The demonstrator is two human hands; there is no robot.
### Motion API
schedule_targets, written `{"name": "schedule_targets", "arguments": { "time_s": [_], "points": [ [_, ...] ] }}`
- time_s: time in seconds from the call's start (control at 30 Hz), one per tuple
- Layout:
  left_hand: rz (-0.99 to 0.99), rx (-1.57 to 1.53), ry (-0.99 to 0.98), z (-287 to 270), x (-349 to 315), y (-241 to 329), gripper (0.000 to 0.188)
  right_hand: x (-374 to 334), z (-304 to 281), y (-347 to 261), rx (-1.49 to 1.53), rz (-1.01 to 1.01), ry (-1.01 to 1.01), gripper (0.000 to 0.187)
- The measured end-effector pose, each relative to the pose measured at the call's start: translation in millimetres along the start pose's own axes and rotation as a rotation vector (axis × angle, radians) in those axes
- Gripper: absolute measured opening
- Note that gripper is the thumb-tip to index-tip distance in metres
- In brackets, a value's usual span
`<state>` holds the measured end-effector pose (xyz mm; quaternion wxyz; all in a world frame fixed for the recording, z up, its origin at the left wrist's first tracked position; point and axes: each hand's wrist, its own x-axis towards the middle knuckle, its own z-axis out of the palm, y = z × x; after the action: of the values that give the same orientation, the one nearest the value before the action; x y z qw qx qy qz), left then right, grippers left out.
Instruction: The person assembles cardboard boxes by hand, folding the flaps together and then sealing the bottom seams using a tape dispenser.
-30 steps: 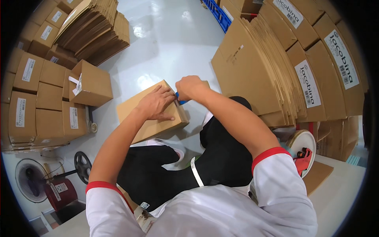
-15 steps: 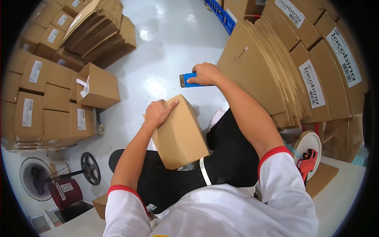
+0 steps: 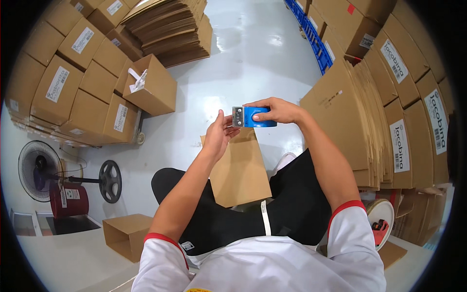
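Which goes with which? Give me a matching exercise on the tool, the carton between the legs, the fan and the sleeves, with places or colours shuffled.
Things:
1. Tool
2. Carton between the legs
3. Fan
4. Sleeves

Places or colours:
A. White with red edges
B. Far left of the view
C. Held in the right hand
D. Plain brown

Right pairs: 1-C, 2-D, 3-B, 4-A.
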<state>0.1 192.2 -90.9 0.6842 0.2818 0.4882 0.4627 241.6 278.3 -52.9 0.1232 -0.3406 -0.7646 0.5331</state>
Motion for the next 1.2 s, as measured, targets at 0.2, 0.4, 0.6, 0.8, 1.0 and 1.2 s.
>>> {"name": "schedule_targets", "arguments": {
  "time_s": [0.2,0.4,0.6,0.8,1.0,1.2],
  "points": [
    [-0.113,-0.081,0.056,-4,-3,0,0.069,9,4,-4,0.000,0.029,-0.033,0.063],
    [-0.187,-0.192,-0.012,-7,2,-2,0.068,14,0,2,0.040,0.048,-0.047,0.062],
    [-0.151,-0.274,0.033,-14,4,-4,0.041,16,-2,2,0.046,0.086,-0.060,0.061],
    [0.002,-0.159,0.101,-23,6,-13,0.018,20,1,6,0.033,0.084,-0.048,0.060],
    [0.239,0.132,0.339,-32,3,-15,0.015,25,5,-16,-0.149,0.209,0.178,0.056],
    [0.341,0.348,0.598,-134,-13,-1,0.018,-9,-42,7,-0.696,0.260,0.324,0.059]
  ]
}}
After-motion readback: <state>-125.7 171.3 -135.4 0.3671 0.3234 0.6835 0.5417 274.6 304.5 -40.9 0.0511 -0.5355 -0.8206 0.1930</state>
